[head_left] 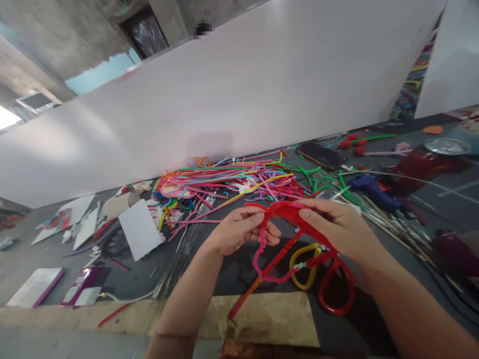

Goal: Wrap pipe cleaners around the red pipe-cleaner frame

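Note:
Both my hands hold a red pipe-cleaner shape (286,213) just above a dark table (209,259). My left hand (243,230) pinches its left end, fingers closed, with a pink twisted pipe cleaner (262,259) hanging below. My right hand (337,223) grips the right part, thumb on top. Red-handled scissors (337,284) and a yellow pipe-cleaner loop (305,267) lie under my right hand. An orange-red stem (249,296) slants down toward the table's front edge.
A heap of coloured pipe cleaners (232,182) lies behind my hands. A blue glue gun (372,189), a phone (322,154) and a red jar with a metal lid (430,159) sit at the right. White cards (140,229) and paper scraps lie at the left. A white wall stands behind.

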The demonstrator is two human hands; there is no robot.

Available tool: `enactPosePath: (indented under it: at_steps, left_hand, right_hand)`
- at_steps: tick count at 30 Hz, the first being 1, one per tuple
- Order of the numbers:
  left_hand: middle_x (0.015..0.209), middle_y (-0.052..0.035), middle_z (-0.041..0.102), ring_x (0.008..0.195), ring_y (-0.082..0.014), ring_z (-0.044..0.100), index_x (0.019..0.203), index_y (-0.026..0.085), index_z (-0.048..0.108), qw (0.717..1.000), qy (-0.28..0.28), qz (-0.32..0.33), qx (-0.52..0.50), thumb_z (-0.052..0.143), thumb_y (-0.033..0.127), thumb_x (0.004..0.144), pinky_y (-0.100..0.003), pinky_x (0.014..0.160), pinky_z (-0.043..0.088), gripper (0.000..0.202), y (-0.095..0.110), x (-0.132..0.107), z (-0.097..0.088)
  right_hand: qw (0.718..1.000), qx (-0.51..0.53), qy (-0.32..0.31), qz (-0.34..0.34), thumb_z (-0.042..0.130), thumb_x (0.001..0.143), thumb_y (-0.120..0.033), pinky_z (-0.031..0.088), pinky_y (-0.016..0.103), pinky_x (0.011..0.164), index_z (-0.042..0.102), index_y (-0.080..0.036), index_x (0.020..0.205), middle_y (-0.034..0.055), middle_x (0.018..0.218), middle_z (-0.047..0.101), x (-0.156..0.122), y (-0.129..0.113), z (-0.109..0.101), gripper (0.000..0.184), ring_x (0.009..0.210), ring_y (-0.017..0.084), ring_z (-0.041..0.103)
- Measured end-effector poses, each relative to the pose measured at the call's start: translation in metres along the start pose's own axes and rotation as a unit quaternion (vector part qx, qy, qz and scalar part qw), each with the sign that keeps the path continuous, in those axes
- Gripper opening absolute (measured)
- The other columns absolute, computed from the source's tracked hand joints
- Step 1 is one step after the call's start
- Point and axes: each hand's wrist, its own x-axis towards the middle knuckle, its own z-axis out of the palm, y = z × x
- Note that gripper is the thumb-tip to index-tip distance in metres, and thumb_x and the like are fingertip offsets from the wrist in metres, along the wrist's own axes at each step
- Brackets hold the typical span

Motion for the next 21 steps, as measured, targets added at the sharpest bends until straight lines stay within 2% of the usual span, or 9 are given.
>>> enactPosePath:
  at_steps: [5,9,15,21]
  left_hand:
    - [0.074,-0.0090,0.070,0.059,-0.0159,0.066,0.087,0.010,0.062,0.999,0.039,-0.011,0.010,0.073,0.037,0.069,-0.028,0.061,0.053,0.034,-0.002,0.006,-0.007]
    - [0.070,-0.0080,0.069,0.056,-0.0156,0.065,0.082,0.010,0.060,0.998,0.037,-0.041,0.025,0.076,0.039,0.066,-0.028,0.058,0.052,0.037,-0.003,0.010,-0.010]
    - [0.071,-0.0066,0.068,0.059,-0.0126,0.064,0.083,0.010,0.061,0.994,0.023,-0.014,0.102,0.068,0.037,0.075,-0.022,0.058,0.049,0.029,-0.004,0.011,-0.013]
    - [0.071,-0.0051,0.066,0.059,-0.0104,0.060,0.082,0.011,0.059,0.982,0.007,0.009,0.190,0.059,0.042,0.081,-0.021,0.059,0.045,0.031,0.001,0.009,-0.008]
  right_hand:
    - [0.999,-0.040,-0.019,0.017,0.056,0.082,-0.044,0.054,0.032,0.070,0.070,-0.021,0.102,0.0057,0.097,0.072,0.000,-0.003,0.003,0.033,0.079,0.022,0.067]
    - [0.998,-0.055,-0.036,0.023,0.055,0.083,-0.043,0.054,0.029,0.068,0.071,-0.021,0.100,0.0043,0.093,0.073,0.001,-0.007,0.004,0.032,0.076,0.020,0.068]
    - [0.997,-0.058,-0.054,0.013,0.052,0.085,-0.039,0.053,0.028,0.073,0.071,-0.023,0.097,0.0016,0.095,0.073,0.001,-0.009,0.006,0.027,0.081,0.019,0.068]
    - [0.996,-0.059,-0.066,0.007,0.051,0.087,-0.037,0.051,0.028,0.076,0.069,-0.023,0.099,0.0009,0.098,0.072,0.000,-0.009,0.006,0.026,0.084,0.018,0.067]
